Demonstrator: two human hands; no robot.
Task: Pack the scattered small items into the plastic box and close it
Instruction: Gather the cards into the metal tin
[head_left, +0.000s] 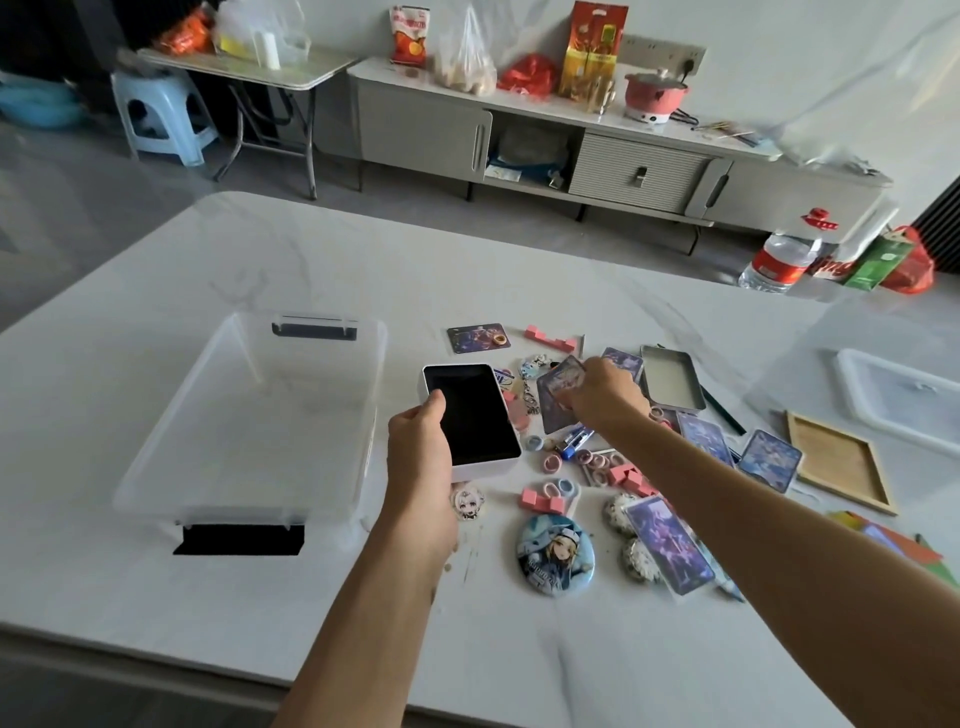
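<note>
In the head view we see the clear plastic box (171, 415) standing open and holding nothing on the white desk (519, 270), its black near latch (239, 539) folded out flat. Just right of the box, the left hand (421, 447) grips a flat white carton with a black top (472, 415). Its thumb lies on the black face and its fingers are curled under the near edge, so the carton is lifted clear of the desk. Further right of the box, the right hand (602, 395) has its fingers clamped on a purple picture card (558, 395) at the top of the scattered pile. That pile spreads right of the box: more cards, pink rings and clips, a large round badge (556, 556), an open metal tin (670, 379) and a shallow wooden tray (836, 467). The translucent lid (904, 400) lies well apart from the box, at the far right. We judge packing has only just begun, with the first two items in hand and none inside. Next, we would carry the carton left over the box wall and lay it flat on the floor of the box. The card would follow, and the lid must wait until the pile is gone.
</note>
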